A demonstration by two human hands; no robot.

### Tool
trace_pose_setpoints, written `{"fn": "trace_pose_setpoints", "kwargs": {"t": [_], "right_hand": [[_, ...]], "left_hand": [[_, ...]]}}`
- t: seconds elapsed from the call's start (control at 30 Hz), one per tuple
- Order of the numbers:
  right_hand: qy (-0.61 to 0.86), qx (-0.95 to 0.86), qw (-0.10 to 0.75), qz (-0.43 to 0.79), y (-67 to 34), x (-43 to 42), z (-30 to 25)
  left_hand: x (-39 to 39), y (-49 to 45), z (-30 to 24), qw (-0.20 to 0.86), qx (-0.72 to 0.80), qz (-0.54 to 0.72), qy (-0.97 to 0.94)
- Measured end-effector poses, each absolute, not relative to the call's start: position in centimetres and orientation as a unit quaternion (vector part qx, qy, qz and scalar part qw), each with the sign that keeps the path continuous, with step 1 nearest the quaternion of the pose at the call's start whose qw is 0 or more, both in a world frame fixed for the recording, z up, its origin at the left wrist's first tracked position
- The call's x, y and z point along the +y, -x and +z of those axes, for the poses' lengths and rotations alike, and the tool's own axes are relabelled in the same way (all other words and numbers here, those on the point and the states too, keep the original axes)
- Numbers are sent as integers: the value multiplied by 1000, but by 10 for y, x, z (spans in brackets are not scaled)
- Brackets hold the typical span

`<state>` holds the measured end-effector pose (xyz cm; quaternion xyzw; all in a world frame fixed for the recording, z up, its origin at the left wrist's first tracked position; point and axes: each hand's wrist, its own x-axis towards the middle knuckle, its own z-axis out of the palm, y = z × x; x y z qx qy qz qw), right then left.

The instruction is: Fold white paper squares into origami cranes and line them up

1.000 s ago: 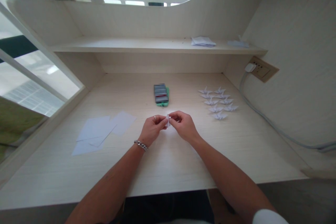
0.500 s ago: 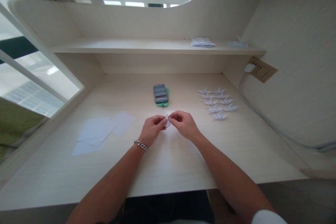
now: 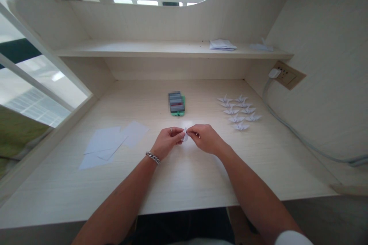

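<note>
A small folded piece of white paper [image 3: 185, 134] sits between my two hands, just above the middle of the pale wooden desk [image 3: 184, 183]. My left hand [image 3: 168, 141], with a ring and a chain bracelet, pinches its left side. My right hand [image 3: 207, 138] pinches its right side with thumb and forefinger. Most of the paper is hidden by my fingers.
Several finished white paper cranes [image 3: 238, 111] lie in rows at the right. Loose white sheets [image 3: 110, 142] lie at the left. A green-cased phone [image 3: 176, 104] rests behind my hands. Folded papers [image 3: 222, 45] sit on the shelf. A plug and grey cable [image 3: 287, 122] run along the right wall.
Both hands have shifted slightly to the right and nearer to me, still pinching the folded paper. Nothing else on the desk has moved.
</note>
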<state>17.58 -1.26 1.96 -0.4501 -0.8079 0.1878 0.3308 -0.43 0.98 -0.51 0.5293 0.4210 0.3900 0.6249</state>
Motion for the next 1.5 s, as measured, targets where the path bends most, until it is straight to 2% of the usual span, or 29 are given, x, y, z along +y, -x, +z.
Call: {"fn": "trace_pose_setpoints", "kwargs": {"t": [0.13, 0.3, 0.7, 0.8, 0.97, 1.1, 1.3, 1.43, 1.5], "right_hand": [[467, -816, 317, 127, -173, -13, 17], [475, -805, 345, 82, -168, -15, 13], [450, -778, 426, 104, -162, -14, 6], [446, -755, 457, 150, -159, -15, 6], [482, -644, 513, 300, -151, -14, 7], [514, -597, 493, 369, -150, -11, 6], [515, -614, 475, 363, -149, -9, 2], [484, -578, 477, 452, -150, -7, 0], [481, -573, 478, 460, -152, -7, 0]], "left_hand": [[10, 4, -4, 627, 426, 410, -508], [9, 2, -3, 630, 420, 440, -482], [6, -2, 1, 580, 408, 537, -458], [7, -2, 0, 576, 404, 555, -444], [9, -2, -3, 570, 396, 564, -447], [8, -3, -2, 571, 392, 565, -449], [6, -5, 1, 573, 383, 560, -460], [7, -6, -1, 568, 383, 569, -454], [8, -5, -3, 568, 387, 564, -458]]}}
